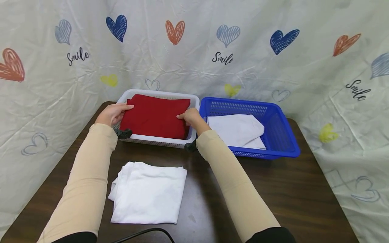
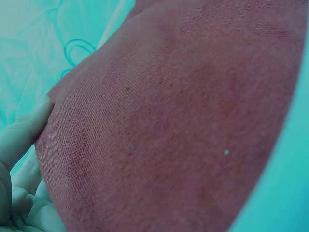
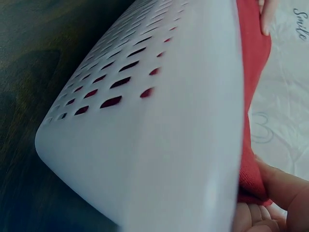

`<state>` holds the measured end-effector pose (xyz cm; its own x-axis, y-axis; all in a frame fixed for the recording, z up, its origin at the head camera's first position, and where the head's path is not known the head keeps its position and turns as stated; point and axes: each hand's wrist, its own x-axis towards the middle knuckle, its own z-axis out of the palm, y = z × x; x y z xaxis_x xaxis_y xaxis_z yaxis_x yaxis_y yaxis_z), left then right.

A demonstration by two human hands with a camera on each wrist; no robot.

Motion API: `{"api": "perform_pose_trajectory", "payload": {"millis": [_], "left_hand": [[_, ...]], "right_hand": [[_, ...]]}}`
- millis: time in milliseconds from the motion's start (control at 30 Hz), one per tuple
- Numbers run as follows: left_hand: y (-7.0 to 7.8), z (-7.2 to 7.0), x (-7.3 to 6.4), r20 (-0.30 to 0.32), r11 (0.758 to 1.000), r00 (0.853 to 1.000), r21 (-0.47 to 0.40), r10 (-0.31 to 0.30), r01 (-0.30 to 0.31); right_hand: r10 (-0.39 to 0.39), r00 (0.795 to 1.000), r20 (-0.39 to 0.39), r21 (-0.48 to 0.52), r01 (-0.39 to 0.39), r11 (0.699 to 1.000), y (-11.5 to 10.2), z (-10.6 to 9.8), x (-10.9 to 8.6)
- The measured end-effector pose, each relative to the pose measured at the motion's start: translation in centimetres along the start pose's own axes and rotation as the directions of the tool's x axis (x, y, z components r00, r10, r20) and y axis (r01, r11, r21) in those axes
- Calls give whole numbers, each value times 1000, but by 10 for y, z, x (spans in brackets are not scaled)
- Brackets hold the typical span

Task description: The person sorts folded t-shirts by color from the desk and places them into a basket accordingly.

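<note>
A folded red cloth (image 1: 155, 116) lies in the white basket (image 1: 158, 140), its upper edge level with the far rim. My left hand (image 1: 113, 113) pinches its left edge, thumb on top and fingers beneath, as the left wrist view shows on the cloth (image 2: 169, 121). At the other side my right hand (image 1: 192, 118) pinches the right edge. In the right wrist view the thumb of that hand (image 3: 280, 193) presses on the red fabric (image 3: 251, 176) just beyond the basket wall (image 3: 183, 145).
To the right stands a blue basket (image 1: 281, 130) with a folded white cloth (image 1: 235, 130) inside. Another folded white cloth (image 1: 149, 194) lies on the dark wooden table (image 1: 291, 195) in front. A black cable (image 1: 149, 231) curves along the near edge. Behind hangs a printed curtain (image 1: 194, 44).
</note>
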<state>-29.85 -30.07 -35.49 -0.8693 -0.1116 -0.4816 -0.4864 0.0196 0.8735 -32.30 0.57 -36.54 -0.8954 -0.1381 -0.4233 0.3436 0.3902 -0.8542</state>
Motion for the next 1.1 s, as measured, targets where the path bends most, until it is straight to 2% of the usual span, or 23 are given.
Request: {"api": "perform_pose_trajectory", "payload": {"millis": [233, 333, 433, 600, 1100], "left_hand": [[-6, 6, 6, -19, 1000, 1000, -24, 6, -6], [-7, 8, 7, 9, 1000, 1000, -13, 2, -2], [-8, 8, 8, 21, 1000, 1000, 8, -6, 5], [-11, 8, 10, -13, 999, 1000, 36, -12, 13], [-12, 4, 11, -1, 999, 1000, 25, -22, 22]], "right_hand": [[-13, 1000, -11, -59, 13, 998, 0, 0, 4], [-13, 1000, -20, -80, 12, 997, 0, 0, 5], [-14, 1000, -16, -69, 13, 998, 0, 1, 4], [-21, 1000, -9, -55, 21, 998, 1, 1, 5], [-13, 999, -43, -16, 12, 1000, 1, -2, 3]]}}
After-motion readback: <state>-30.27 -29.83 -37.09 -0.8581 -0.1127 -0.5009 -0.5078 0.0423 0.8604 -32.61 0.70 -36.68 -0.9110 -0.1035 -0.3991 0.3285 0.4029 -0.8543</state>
